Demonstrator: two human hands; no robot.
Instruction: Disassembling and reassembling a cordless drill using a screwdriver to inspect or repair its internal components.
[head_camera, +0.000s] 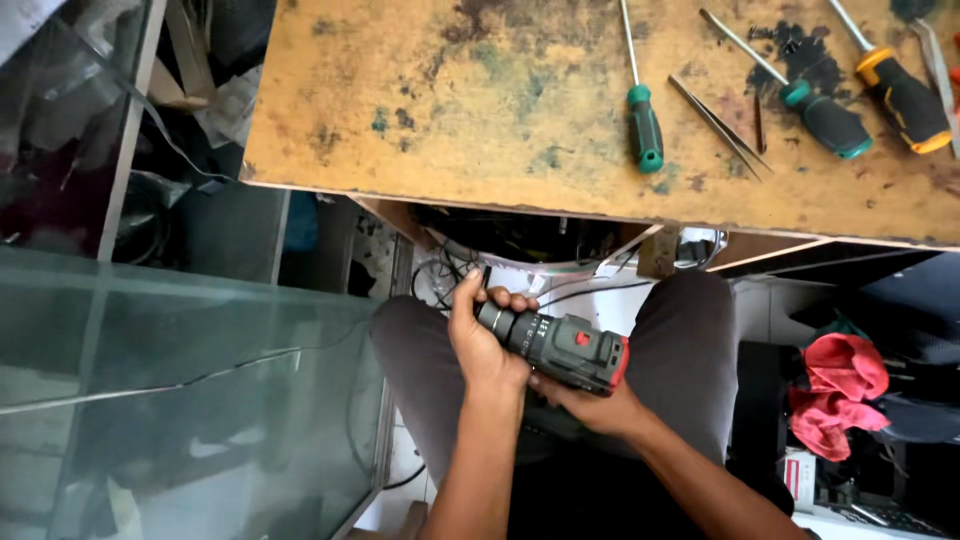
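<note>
Low in the middle of the frame, the left hand (480, 340) wraps closed around the front chuck of a grey cordless drill (555, 347). The right hand (592, 407) cups its body from beneath, over the lap, below the stained workbench (450, 110) holding screwdrivers (644, 125).

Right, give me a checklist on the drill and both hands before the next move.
1. Left hand on the chuck: ok, fingers wrap its front end.
2. Right hand under the drill: ok, it supports the body from below.
3. Bit in the chuck: cannot tell, the left hand hides the tip.
4. Drill held over the lap, off the bench: ok.
5. Screwdrivers and tweezers lie on the bench, apart from both hands: ok.
</note>
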